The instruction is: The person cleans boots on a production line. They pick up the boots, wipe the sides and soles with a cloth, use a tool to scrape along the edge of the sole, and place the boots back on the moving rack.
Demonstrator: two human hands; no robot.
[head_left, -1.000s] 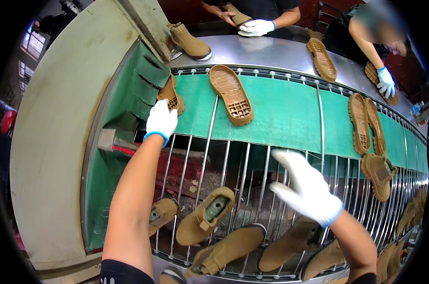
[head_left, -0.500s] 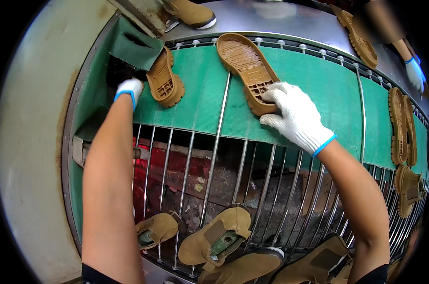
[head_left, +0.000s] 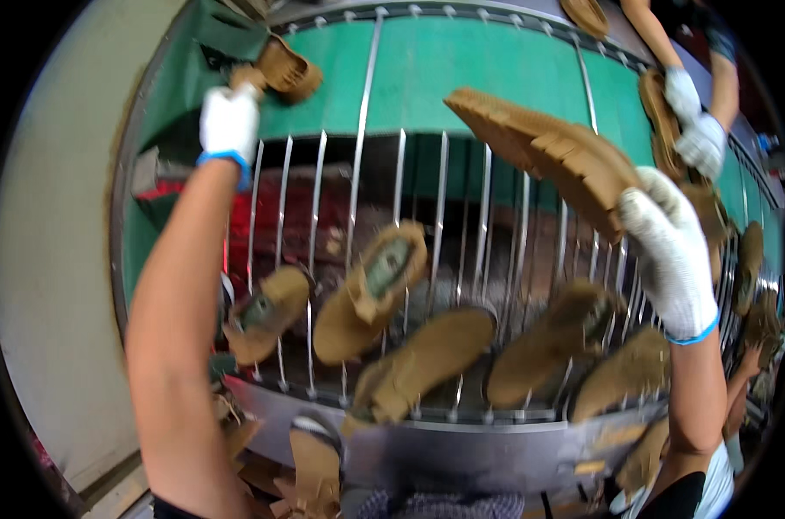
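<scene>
The left hand (head_left: 229, 121) is reaching to the belt's far left, its fingers curled onto the heel of a small tan sole (head_left: 282, 66) lying on the green belt (head_left: 462, 69) — the grip itself is blurred. The right hand (head_left: 669, 246) is pinching the end of a ridged tan sole (head_left: 540, 151), holding it aloft over the metal rods (head_left: 358, 173) — probably light, flexible rubber, best gripped at the thick heel.

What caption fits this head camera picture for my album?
Gloved right hand lifts a tan shoe sole off the green belt; left hand grips another sole.
</scene>
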